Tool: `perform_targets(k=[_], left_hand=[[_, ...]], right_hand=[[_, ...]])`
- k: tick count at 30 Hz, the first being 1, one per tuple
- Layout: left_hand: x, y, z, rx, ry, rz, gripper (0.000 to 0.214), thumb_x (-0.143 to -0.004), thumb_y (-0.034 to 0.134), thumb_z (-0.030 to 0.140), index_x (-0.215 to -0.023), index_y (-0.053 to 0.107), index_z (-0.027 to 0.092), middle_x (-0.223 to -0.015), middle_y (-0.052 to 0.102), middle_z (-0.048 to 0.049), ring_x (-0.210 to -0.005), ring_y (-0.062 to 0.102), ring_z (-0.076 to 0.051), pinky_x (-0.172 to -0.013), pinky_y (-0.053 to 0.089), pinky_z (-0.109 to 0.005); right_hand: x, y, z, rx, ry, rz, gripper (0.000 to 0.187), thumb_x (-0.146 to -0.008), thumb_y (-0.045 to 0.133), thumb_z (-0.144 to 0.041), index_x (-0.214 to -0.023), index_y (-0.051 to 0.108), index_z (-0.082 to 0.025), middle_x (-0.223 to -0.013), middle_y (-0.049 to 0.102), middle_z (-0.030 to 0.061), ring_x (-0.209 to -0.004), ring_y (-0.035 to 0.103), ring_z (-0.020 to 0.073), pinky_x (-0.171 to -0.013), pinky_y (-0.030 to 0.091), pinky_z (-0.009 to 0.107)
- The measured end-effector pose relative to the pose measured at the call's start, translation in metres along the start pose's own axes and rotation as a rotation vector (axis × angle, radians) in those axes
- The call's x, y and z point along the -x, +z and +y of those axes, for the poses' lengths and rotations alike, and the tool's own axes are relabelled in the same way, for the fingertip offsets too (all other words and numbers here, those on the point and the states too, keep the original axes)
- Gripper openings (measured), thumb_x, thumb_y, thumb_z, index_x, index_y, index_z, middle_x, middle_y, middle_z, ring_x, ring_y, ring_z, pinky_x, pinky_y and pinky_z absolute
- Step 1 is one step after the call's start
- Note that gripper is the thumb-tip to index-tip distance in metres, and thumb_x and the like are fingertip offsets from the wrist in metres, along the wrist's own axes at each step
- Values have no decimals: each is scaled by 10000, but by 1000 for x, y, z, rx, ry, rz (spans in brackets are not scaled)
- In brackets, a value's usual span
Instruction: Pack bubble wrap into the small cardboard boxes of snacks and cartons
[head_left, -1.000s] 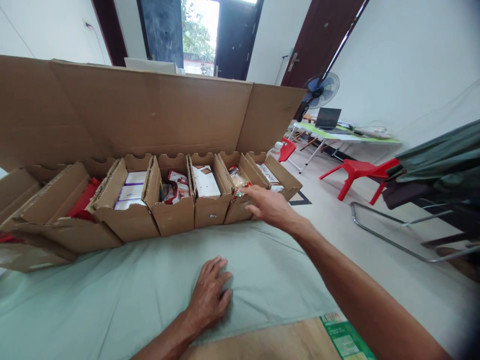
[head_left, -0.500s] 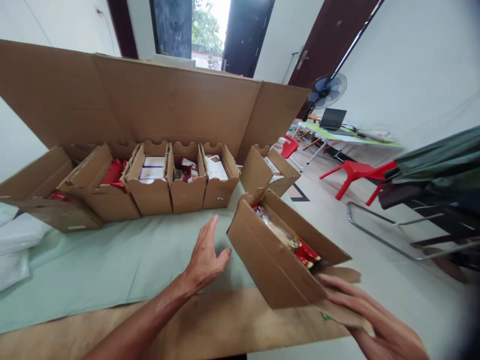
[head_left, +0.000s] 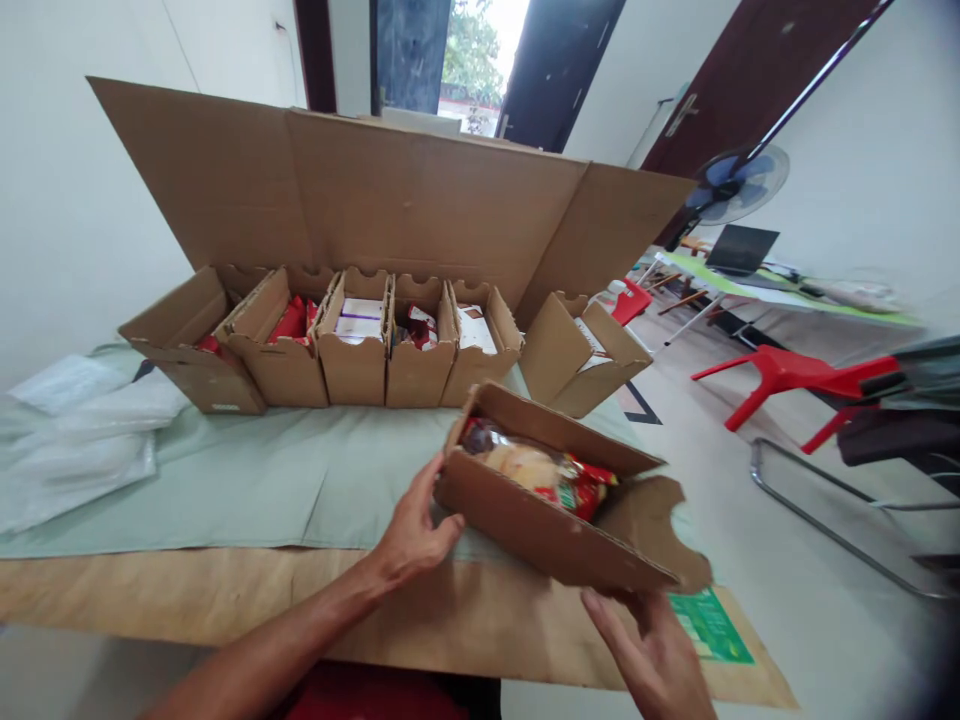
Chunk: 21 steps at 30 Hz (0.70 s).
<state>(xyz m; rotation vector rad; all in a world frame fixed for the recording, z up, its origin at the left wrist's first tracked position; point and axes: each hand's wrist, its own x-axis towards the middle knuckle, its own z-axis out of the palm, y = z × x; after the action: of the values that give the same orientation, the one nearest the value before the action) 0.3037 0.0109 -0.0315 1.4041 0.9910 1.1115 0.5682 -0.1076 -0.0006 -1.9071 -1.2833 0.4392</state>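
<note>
A narrow cardboard tray [head_left: 540, 535] with red and yellow snack packets [head_left: 540, 470] sits at the near edge of the table, out of the row. My left hand [head_left: 412, 530] grips its left end, thumb against the side. Under the tray's right end is my right hand [head_left: 652, 655], fingers curled at its torn flap. Behind stands a row of similar trays [head_left: 352, 365] holding red packets and white boxes, backed by a large open cardboard flap [head_left: 390, 200].
A pale green cloth [head_left: 247, 480] covers the table. Clear plastic bags [head_left: 75, 430] lie at the left. One more tray [head_left: 577, 355] stands at the row's right end. Beyond are a red chair [head_left: 787, 375], a fan [head_left: 739, 180], a laptop table and an open doorway.
My right hand pulled one tray out of the row and toward me. My left hand lifted off the cloth and took the tray's left end. The view shifted back and left.
</note>
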Motion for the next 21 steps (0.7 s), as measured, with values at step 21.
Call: perform_targets(k=[21], left_hand=[[-11,-137,-5,-139,88,329,915,-781,692,302,-1603,299,211,-1668,353,-133,-1520,362,-340,-1264,274,-542]], right_hand=[[-104,155,-76,-425,14,-256,848,-738,781,-622,-1438,525,-217,-1451,604,170,-1287,616,396,-1068,517,533]])
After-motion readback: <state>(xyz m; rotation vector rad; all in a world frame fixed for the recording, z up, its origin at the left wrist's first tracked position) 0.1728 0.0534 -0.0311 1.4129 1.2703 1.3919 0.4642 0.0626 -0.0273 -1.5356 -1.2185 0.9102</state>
